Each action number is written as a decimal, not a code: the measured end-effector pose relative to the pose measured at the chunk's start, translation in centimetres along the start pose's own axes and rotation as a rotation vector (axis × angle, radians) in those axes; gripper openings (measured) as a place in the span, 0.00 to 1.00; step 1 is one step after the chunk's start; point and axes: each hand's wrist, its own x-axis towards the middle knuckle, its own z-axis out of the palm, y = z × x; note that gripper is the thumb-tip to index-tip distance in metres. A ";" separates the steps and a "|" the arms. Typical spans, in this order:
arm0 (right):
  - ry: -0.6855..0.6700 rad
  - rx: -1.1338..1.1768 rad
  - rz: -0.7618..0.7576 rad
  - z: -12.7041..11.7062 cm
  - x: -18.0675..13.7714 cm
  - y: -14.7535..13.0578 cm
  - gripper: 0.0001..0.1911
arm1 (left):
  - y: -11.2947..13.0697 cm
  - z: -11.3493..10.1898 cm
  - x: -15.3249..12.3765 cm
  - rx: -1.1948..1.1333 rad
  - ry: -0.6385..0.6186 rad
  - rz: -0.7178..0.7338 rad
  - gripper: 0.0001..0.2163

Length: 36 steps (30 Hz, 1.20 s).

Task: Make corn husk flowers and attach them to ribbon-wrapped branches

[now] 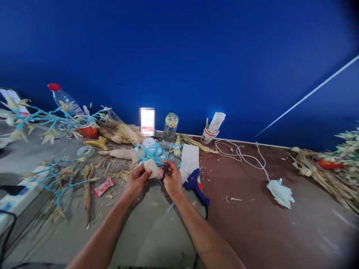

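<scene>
My left hand (139, 179) pinches a small pale piece of dried husk (151, 168) between thumb and fingers. Closed around a slim dark-handled tool (163, 175) is my right hand (171, 178); the tool's thin pointed end slants upward, and its exact kind does not show. The right fingertips are close to the husk's right edge; whether they touch it, I cannot tell. Just beyond both hands lies a loose heap of light blue ribbon (153, 151). A blue glue gun (198, 186) rests right of my right hand, beside a white paper sheet (190, 160).
Blue-wrapped branches with husk flowers (50, 117) spread at the left, near a power strip (24, 194) and a red-capped bottle (63, 98). A glass jar (170, 127) and a paper cup (209, 135) stand by the wall. A white cable (241, 155) curls at the right.
</scene>
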 end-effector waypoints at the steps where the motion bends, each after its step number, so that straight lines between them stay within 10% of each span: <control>1: -0.003 -0.003 -0.005 0.0 -0.1 -0.1 0.23 | 0.0 -0.2 0.1 -0.025 0.029 -0.001 0.14; 17: -0.377 -0.663 -0.147 -0.1 -2.7 0.7 0.18 | 0.9 -1.0 0.6 -0.213 0.257 0.100 0.13; 36: -0.403 -0.439 -0.019 0.1 -2.5 1.3 0.16 | 1.5 -0.4 -0.2 -0.120 0.161 0.029 0.15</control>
